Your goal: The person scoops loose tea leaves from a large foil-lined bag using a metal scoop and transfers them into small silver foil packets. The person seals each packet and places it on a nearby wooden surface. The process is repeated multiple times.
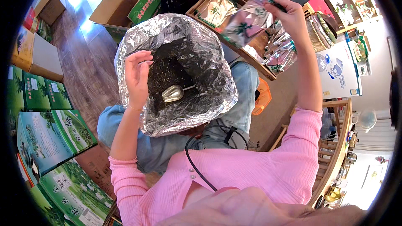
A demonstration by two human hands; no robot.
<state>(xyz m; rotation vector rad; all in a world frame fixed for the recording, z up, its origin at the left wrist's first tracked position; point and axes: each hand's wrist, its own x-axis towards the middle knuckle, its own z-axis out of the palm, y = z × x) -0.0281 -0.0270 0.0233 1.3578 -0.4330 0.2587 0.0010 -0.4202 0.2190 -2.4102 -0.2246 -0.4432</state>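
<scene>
A bin lined with crumpled foil [213, 79] sits between my legs, holding dark loose material [169, 73] and a metal scoop [171, 93] with a light handle. My left hand [138, 73] is over its left rim with fingers loosely curved and apart, holding nothing visible. At the upper right, my right hand [289, 19] grips a clear, printed plastic packet [247, 19] by its top corner, above a wooden tray [261, 71]. More packets [215, 10] lie at the tray's back, and others [280, 50] at its right side.
Green boxes [58, 92] are stacked at the left beside the wooden floor [75, 46]. An open cardboard carton [111, 6] stands behind the bin. At the right are a wooden chair [339, 134], an orange object [261, 96] on the floor and loaded shelves [351, 0].
</scene>
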